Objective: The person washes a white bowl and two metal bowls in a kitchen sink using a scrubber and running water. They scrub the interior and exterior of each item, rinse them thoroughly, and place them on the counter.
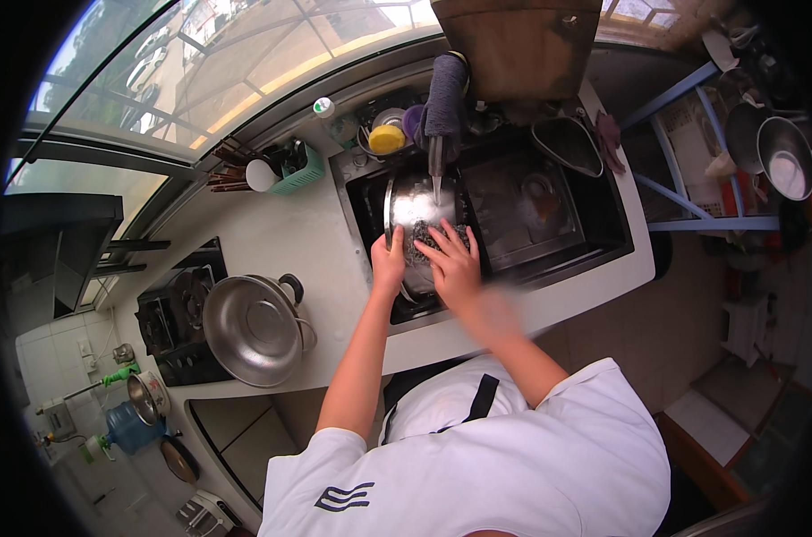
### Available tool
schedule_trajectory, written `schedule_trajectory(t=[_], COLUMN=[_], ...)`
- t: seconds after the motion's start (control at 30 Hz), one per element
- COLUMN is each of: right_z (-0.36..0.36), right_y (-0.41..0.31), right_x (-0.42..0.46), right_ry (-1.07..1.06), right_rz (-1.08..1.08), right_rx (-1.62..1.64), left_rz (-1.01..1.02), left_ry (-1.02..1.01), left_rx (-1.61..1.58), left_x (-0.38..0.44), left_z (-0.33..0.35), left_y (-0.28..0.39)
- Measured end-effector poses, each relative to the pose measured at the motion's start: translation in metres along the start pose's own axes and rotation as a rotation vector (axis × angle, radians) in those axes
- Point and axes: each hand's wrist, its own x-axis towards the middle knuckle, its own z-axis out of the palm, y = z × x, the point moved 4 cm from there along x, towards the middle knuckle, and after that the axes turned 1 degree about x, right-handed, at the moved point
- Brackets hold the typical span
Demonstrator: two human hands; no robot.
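A shiny metal basin [409, 194] stands tilted in the left bowl of the black sink [365, 201], its rim towards the left and its outer side facing right. My left hand [387, 263] grips the rim on the near left, thumb up along it. My right hand [457, 267] has its fingers spread over a grey steel-wool scrubber [422, 235], pressed against the outside of the basin. Directly above, the metal faucet [436, 161] points down at the basin. Part of the scrubber is hidden under my fingers.
A large steel pan [251, 335] sits by the gas stove [177, 315] at left. Behind are a green utensil basket [305, 171], a yellow sponge [386, 139] and a grey cloth [444, 94] on the faucet. A strainer [567, 144] is at the right sink bowl; a blue rack [708, 221] stands beyond.
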Motion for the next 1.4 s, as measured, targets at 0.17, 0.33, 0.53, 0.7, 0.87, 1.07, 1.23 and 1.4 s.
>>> schedule_trajectory(t=[0.17, 0.33, 0.53, 0.7, 0.87, 1.07, 1.23, 1.4], right_z=[0.009, 0.026, 0.006, 0.027, 0.03, 0.006, 0.031, 0.022], right_y=[0.032, 0.074, 0.002, 0.068, 0.064, 0.015, 0.098, 0.07], right_x=[0.064, 0.102, 0.036, 0.102, 0.094, 0.044, 0.105, 0.069], right_ry=[0.049, -0.052, -0.022, -0.108, -0.111, -0.071, -0.136, 0.035], right_rz=[0.14, 0.316, -0.006, 0.308, 0.331, 0.064, 0.435, 0.264], right_rx=[-0.02, -0.024, -0.049, -0.049, 0.048, 0.016, 0.034, 0.088], left_rz=[0.058, 0.068, 0.161, 0.091, 0.107, 0.093, 0.127, 0.06], left_ry=[-0.016, -0.054, 0.004, -0.059, -0.043, -0.04, -0.051, -0.048], left_rx=[0.135, 0.214, 0.058, 0.187, 0.222, 0.167, 0.204, 0.225], left_x=[-0.008, -0.01, -0.013, -0.019, -0.019, -0.015, -0.017, -0.016], left_z=[0.004, 0.003, 0.003, 0.004, -0.004, -0.006, 0.001, -0.013], left_y=[-0.001, -0.002, -0.007, -0.005, -0.005, -0.008, -0.007, -0.014])
